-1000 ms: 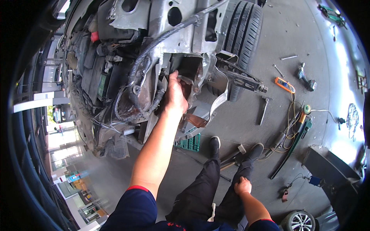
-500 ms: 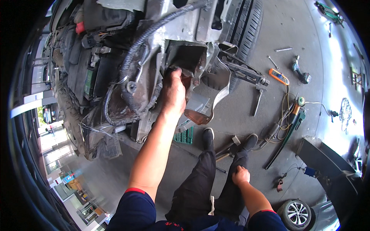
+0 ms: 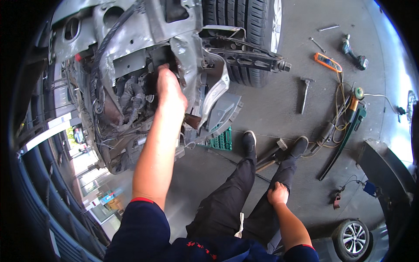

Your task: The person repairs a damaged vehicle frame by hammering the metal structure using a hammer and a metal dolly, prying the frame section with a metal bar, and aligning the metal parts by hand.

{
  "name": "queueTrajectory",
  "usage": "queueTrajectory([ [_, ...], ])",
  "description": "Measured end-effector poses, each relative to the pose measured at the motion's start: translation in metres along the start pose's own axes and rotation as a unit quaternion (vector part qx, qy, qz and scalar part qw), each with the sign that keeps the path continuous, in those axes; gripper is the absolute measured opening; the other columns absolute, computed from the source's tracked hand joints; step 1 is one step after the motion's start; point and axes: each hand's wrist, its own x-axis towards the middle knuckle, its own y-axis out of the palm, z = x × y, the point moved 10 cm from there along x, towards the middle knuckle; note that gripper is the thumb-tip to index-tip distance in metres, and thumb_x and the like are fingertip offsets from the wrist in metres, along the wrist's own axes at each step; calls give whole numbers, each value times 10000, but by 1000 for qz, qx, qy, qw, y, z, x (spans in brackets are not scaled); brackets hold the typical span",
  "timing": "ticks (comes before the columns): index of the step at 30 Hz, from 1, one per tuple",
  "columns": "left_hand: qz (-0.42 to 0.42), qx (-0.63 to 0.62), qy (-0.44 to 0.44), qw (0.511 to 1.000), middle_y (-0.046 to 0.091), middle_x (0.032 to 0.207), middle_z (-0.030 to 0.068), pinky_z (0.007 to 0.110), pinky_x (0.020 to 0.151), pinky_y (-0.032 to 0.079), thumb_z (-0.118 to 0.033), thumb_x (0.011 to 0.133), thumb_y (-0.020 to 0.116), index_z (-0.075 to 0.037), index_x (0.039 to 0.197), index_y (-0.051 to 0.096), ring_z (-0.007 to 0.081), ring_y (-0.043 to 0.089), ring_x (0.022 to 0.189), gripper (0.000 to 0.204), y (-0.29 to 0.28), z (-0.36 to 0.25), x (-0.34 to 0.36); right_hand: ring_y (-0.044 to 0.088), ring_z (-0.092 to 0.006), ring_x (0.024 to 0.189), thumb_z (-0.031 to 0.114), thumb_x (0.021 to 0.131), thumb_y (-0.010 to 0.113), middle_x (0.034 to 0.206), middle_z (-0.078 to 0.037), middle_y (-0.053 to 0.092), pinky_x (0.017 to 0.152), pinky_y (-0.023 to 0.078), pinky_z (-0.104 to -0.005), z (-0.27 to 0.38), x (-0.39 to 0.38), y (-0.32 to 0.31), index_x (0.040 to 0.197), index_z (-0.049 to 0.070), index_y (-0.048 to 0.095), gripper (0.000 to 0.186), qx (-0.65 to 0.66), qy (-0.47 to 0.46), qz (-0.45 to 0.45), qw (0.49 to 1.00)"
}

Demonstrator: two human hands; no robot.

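My left hand (image 3: 170, 89) reaches into an opening in the bare, dented metal front (image 3: 185, 54) of a car. Its fingers go out of sight inside the cavity, so whether they hold anything is hidden. Beside the wrist hangs a bent silver metal strip (image 3: 214, 98) with a brown end. My right hand (image 3: 278, 194) rests on my right knee, its fingers curled in and nothing visible in them.
A tyre (image 3: 238, 17) and a black bracket arm (image 3: 248, 52) stand right of the opening. On the floor lie a cordless tool (image 3: 355, 54), an orange meter (image 3: 327, 62), a T-shaped hammer (image 3: 304, 94), a green socket tray (image 3: 222, 139) and a loose wheel (image 3: 352, 238).
My view has shifted closer over the car front, and the floor tools appear farther right. My left hand is deeper in the cavity. The right hand stays on the knee.
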Motion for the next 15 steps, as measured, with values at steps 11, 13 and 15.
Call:
queueTrajectory([
  [11,12,96,-62,993,701,1090,109,452,936,538,-389,1009,421,-58,1151,654,269,680,1006,428,16,10,-1,639,-378,983,201,774,604,1034,-185,666,877,514,-474,-54,4,-6,979,44,638,260,94,9,23,995],
  [13,3,112,-52,992,702,1098,103,446,945,532,-412,1006,427,-70,1151,660,265,677,1017,439,20,8,-3,649,-379,994,210,800,603,1059,-199,667,876,524,-477,-66,10,4,1014,42,630,273,69,10,93,993],
  [15,-43,99,-69,992,702,1121,74,429,972,513,-473,990,449,-102,1147,673,250,663,1062,461,15,10,-10,653,-383,1005,219,815,604,1075,-206,668,879,530,-478,-82,21,15,1035,42,623,283,73,26,134,988],
])
